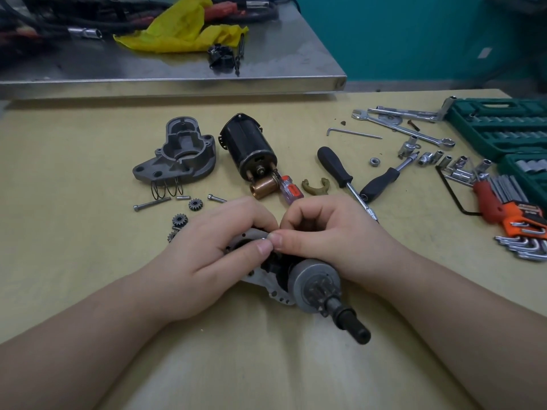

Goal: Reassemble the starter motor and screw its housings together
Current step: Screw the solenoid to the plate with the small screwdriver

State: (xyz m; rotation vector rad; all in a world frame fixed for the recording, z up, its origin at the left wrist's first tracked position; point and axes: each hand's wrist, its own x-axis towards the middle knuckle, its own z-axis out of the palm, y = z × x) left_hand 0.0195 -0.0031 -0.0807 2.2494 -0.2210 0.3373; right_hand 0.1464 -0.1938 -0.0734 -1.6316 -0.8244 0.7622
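Observation:
My left hand (207, 261) grips the grey gear housing with its drive pinion shaft (319, 288), which lies on the table pointing toward me. My right hand (325, 241) is curled against the housing's top, thumb and fingers pinching a small metal pin (264, 238) at the housing rim. The grey nose housing (177, 152) lies at the back left. The black motor body (250, 145) lies beside it, with a copper sleeve (263, 186) at its end. Small planet gears (195, 204) (179, 221), bolts (151, 203) (216, 198) and springs (167, 188) lie left of my hands.
A black-handled screwdriver (336, 168), a ratchet (381, 180), an orange-handled screwdriver (288, 189) and a tan plastic fork (315, 186) lie behind my hands. Wrenches (405, 130), sockets (450, 162), hex keys (509, 214) and a green socket case (503, 125) fill the right. A steel table (177, 69) stands behind.

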